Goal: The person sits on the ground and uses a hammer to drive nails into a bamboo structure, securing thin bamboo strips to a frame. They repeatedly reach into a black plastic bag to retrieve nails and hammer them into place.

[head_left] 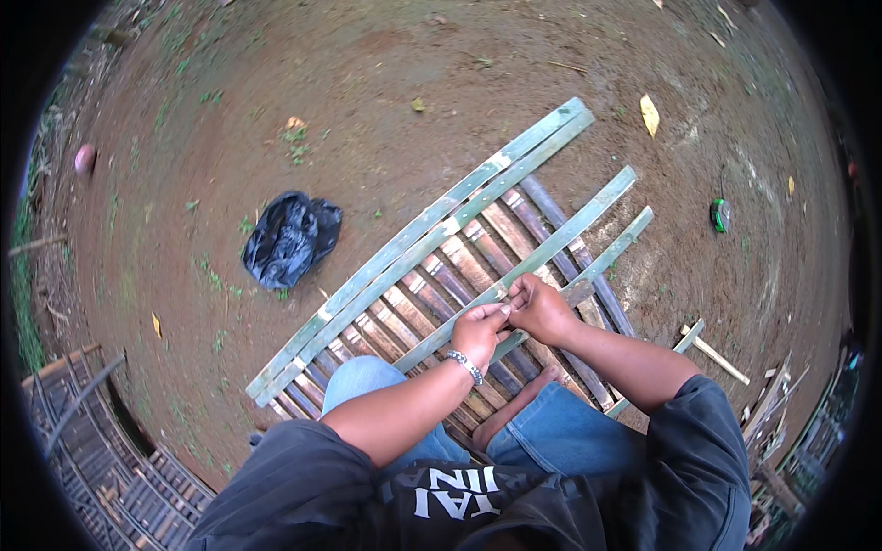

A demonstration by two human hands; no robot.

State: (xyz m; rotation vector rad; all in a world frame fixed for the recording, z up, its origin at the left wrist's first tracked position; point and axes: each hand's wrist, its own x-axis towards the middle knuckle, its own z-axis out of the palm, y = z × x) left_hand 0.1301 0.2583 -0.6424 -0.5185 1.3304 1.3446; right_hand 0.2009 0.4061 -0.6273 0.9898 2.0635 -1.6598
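Note:
My left hand (pixel 480 334), with a chain bracelet at its wrist, and my right hand (pixel 542 314) meet fingertip to fingertip over a bamboo panel (pixel 467 263). Both are closed in a pinch; whatever lies between the fingers is too small to make out. Beneath them a loose-ended green bamboo strip (pixel 588 217) crosses the brown slats diagonally. A shorter green strip (pixel 625 239) runs alongside it, nearer me, partly hidden by my right hand. Two long green strips, an outer one (pixel 502 162) and an inner one (pixel 450 224), lie along the panel's far edge.
A crumpled black plastic bag (pixel 292 237) lies on the dirt at left. On the right is a small green and black object (pixel 719 216), perhaps a tape measure. A pale stick (pixel 721 358) rests near my right elbow. Another slatted bamboo structure (pixel 119 468) stands lower left.

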